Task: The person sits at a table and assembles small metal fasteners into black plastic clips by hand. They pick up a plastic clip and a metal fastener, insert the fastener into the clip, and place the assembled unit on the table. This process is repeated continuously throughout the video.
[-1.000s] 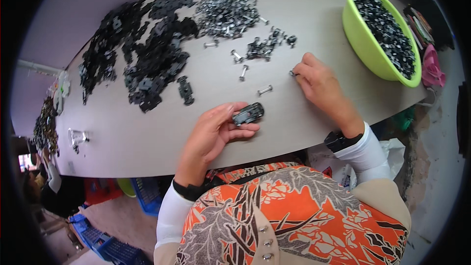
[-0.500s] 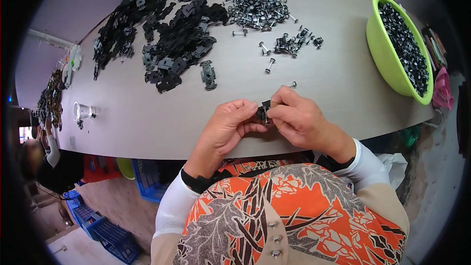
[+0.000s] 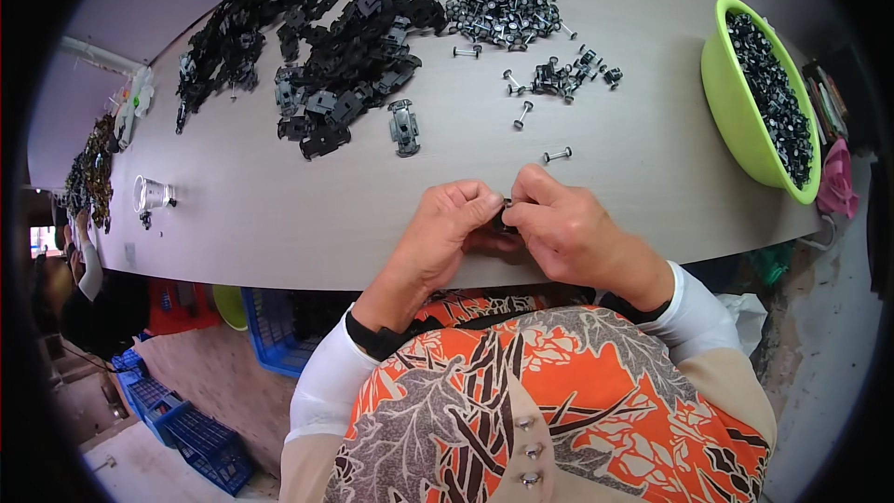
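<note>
Just over the table's near edge, my left hand and my right hand meet with their fingers closed on a small black toy car chassis. My thumbs and fingertips cover most of it. Beyond the hands lies a loose wheel axle, a metal pin with a black wheel at each end. A single grey chassis rests farther left, beside a large heap of black chassis. At the back is a pile of wheel axles, with a smaller cluster of axles nearer to me.
A lime-green basin full of small dark parts stands at the right. On the left are a clear plastic cup and another person's sleeve by a heap of parts. Blue crates sit below the table edge.
My fingertips have drawn closer together over the chassis, and the metal axle that showed in it is now hidden. The whole view has shifted slightly.
</note>
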`<state>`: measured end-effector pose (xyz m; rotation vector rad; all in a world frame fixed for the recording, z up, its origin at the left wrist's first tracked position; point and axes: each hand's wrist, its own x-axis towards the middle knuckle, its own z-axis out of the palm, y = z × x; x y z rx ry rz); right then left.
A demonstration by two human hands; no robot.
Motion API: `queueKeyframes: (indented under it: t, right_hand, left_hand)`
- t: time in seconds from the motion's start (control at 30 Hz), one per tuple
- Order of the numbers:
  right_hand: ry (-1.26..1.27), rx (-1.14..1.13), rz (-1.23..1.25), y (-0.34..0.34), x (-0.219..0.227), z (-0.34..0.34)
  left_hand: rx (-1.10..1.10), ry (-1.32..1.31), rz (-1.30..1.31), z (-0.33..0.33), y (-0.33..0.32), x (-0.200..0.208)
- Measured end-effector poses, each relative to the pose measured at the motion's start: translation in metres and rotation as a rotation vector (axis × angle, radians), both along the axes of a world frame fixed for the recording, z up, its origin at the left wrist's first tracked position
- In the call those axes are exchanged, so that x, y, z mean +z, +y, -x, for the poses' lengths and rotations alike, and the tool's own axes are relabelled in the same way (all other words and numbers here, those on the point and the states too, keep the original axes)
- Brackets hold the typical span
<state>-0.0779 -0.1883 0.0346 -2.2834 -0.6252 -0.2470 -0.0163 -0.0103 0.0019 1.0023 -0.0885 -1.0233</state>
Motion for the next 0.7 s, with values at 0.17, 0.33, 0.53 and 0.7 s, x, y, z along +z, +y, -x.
queueKeyframes:
  t: [0.17,0.33,0.53,0.7]
  right_hand:
    - [-0.008,-0.060,-0.096,0.008,-0.007,0.000]
    - [-0.016,-0.028,-0.180,0.019,-0.012,0.003]
    - [0.135,0.008,-0.309,0.007,-0.001,0.003]
    - [0.075,-0.495,0.166,-0.036,-0.006,-0.009]
  left_hand:
    - [0.076,0.005,-0.004,0.004,0.004,0.010]
    - [0.074,-0.122,-0.117,0.011,0.014,0.005]
    - [0.268,-0.227,-0.207,0.020,0.049,0.014]
    - [0.444,-0.372,-0.441,0.042,0.120,0.031]
